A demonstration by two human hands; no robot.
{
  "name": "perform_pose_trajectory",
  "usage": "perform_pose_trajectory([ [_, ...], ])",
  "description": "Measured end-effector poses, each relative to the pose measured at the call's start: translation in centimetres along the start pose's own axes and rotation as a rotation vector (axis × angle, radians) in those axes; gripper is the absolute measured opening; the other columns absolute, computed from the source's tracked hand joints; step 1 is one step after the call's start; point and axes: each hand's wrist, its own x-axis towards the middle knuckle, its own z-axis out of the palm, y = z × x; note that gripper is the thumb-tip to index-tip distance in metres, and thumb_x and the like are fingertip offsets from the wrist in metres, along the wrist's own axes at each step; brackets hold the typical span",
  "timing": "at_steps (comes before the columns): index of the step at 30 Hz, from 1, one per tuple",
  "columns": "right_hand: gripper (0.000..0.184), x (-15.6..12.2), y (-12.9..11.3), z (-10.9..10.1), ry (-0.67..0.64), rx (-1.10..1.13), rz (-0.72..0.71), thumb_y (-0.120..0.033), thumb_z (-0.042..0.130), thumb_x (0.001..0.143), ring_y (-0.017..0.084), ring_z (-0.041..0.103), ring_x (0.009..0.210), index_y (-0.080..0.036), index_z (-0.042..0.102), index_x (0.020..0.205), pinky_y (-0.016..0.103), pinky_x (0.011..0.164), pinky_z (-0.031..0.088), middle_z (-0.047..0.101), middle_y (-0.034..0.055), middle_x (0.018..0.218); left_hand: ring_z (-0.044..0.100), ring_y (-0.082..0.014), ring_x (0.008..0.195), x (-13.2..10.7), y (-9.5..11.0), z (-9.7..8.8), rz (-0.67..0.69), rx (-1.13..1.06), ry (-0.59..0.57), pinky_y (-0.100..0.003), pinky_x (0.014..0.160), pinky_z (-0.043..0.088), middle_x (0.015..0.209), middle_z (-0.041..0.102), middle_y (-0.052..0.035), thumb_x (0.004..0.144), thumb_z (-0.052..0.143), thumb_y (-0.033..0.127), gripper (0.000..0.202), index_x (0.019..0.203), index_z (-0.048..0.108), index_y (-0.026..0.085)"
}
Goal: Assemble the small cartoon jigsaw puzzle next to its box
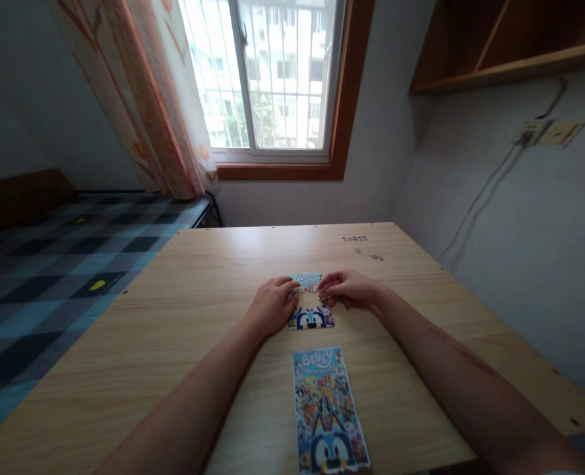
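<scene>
A partly assembled jigsaw puzzle (pixel 312 319) lies on the wooden table, its top strip lettered "Bluey" and its bottom showing a blue cartoon dog face. Bare wood shows in the middle between the two parts. My left hand (pixel 273 305) rests on the puzzle's left side, fingers stretched out. At the right side my right hand (pixel 350 287) has its fingertips pinched together on a small puzzle piece (pixel 324 299), which they partly hide. Nearer me lies the printed reference picture (pixel 328 409) with the same design.
Several loose puzzle pieces (pixel 355 239) lie in rows at the table's (pixel 213 264) far right, with a few more (pixel 376 257) just nearer. A checked bed (pixel 99 251) borders the left. On the right wall a cable hangs from a socket (pixel 534 132) below a shelf (pixel 510 66).
</scene>
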Motion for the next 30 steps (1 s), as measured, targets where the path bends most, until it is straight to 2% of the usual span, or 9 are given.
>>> perform_pose_trajectory([
  [6,0.022,0.1,0.3,-0.1,0.022,0.017,-0.027,-0.022,0.074,0.073,0.011,0.065,0.053,-0.018,0.067,0.093,0.013,0.033,0.038,0.069,-0.0012,0.066,0.062,-0.0269,0.117,0.0,0.1,-0.1,0.002,0.001,0.009,-0.045,0.107,0.048,0.127,0.068,-0.0087,0.088,0.059,0.028,0.033,0.119,0.072,0.023],
  [11,0.015,0.0,0.3,-0.5,0.033,-0.046,-0.006,-0.021,0.068,0.078,0.007,0.05,0.037,-0.016,0.07,0.093,0.014,0.032,0.038,0.064,-0.0028,0.053,0.061,-0.027,0.119,0.1,0.5,-0.2,-0.008,-0.01,0.001,-0.046,0.108,0.047,0.129,0.067,-0.009,0.089,0.058,0.03,0.035,0.12,0.071,0.022],
  [13,0.014,-0.2,0.3,-0.6,0.047,-0.038,-0.003,-0.02,0.068,0.078,0.006,0.05,0.037,-0.015,0.071,0.091,0.014,0.033,0.04,0.066,-0.0013,0.056,0.06,-0.0264,0.121,0.1,0.7,-0.3,-0.007,-0.016,-0.008,-0.046,0.11,0.045,0.13,0.067,-0.0087,0.089,0.058,0.03,0.035,0.12,0.071,0.023],
  [20,0.02,-0.2,0.7,-1.1,0.03,0.031,0.024,-0.019,0.075,0.077,0.012,0.063,0.055,-0.013,0.073,0.096,0.017,0.04,0.049,0.071,0.0041,0.066,0.06,-0.0258,0.121,0.1,0.9,-0.2,-0.003,-0.026,-0.029,-0.044,0.11,0.044,0.131,0.066,-0.0096,0.09,0.059,0.032,0.036,0.122,0.07,0.021],
  [24,0.025,-0.1,0.8,-1.4,0.0,0.039,0.014,-0.021,0.078,0.076,0.012,0.063,0.056,-0.013,0.074,0.099,0.016,0.04,0.049,0.071,0.0041,0.067,0.06,-0.0263,0.121,0.2,0.8,-0.2,0.01,-0.014,-0.028,-0.045,0.11,0.044,0.131,0.066,-0.0102,0.089,0.061,0.033,0.037,0.123,0.069,0.02],
  [30,0.022,-0.1,0.7,-1.4,-0.022,0.036,-0.031,-0.019,0.079,0.075,0.011,0.064,0.061,-0.016,0.073,0.095,0.015,0.039,0.048,0.069,0.0033,0.073,0.06,-0.0265,0.121,0.2,0.8,-0.2,0.016,-0.007,-0.033,-0.046,0.109,0.045,0.131,0.066,-0.0099,0.089,0.062,0.034,0.036,0.122,0.069,0.022],
])
